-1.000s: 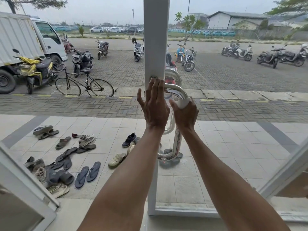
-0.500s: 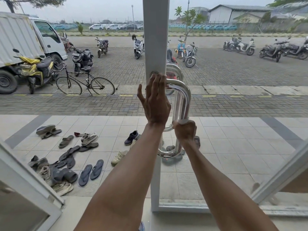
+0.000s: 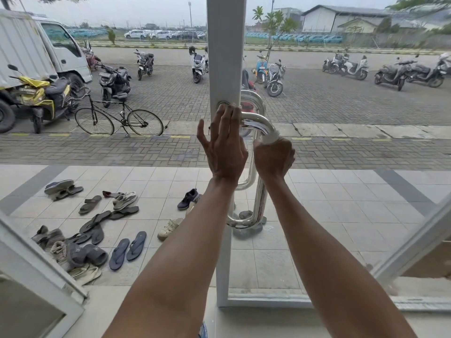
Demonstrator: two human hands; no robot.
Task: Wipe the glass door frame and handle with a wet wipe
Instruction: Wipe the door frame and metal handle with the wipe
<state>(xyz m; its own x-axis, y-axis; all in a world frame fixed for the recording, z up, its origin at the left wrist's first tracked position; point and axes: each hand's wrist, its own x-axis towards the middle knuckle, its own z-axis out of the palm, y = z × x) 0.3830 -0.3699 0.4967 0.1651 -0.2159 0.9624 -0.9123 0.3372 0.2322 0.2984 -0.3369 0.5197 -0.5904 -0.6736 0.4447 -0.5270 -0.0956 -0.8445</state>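
Handle-wiping is the step in hand. The right hand [image 3: 273, 156] has its grip curled tight around the polished tubular steel door handle [image 3: 259, 191], just below the upper bend, with a white wet wipe [image 3: 270, 137] bunched between palm and tube; only a small tuft of the wipe shows above the fist. The left hand [image 3: 225, 148] lies flat, fingers [image 3: 228, 118] spread and straight, pressed against the white-painted vertical door frame [image 3: 225, 57] beside the round mounting plate where the handle's top arm meets it. It holds nothing and appears to be steadying the door.

Through the glass, a second matching handle on the outer face shows behind the first, and beyond it a tiled porch with scattered sandals and shoes [image 3: 97, 228].

Judging from the wipe's place, the long straight run of the tube and its lower bend probably need passes, and so does the short top arm by the left fingertips. The next move likely calls for sliding the closed fist along the tube while keeping the wipe wrapped fully around it, so that the back side is reached too. The frame itself shows no sign either way of having been wiped, so it may remain afterwards.
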